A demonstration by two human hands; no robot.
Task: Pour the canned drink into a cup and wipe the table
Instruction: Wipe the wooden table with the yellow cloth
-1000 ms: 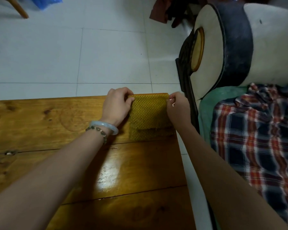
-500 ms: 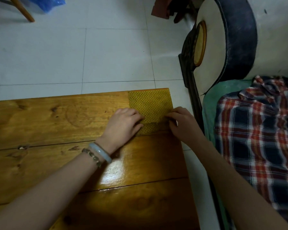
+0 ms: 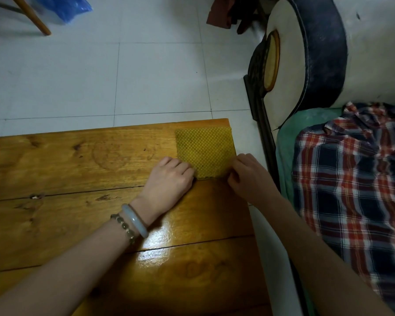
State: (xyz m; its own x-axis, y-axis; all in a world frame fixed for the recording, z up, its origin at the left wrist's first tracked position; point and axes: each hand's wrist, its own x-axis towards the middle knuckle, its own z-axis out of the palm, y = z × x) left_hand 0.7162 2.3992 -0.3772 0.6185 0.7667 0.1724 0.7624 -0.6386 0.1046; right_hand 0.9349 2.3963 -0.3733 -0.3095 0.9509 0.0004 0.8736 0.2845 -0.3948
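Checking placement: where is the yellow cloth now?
Head view: yellow cloth flat on the wooden table, far right corner; left hand and right hand pinching its near edge.

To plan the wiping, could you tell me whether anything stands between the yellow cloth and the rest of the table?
Nothing visible does. The yellow cloth lies at the far right corner of the table, left hand and right hand at its near edge; only forearms cross the wood.

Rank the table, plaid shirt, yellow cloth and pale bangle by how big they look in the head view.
Table
Plaid shirt (both run out of frame)
Yellow cloth
Pale bangle
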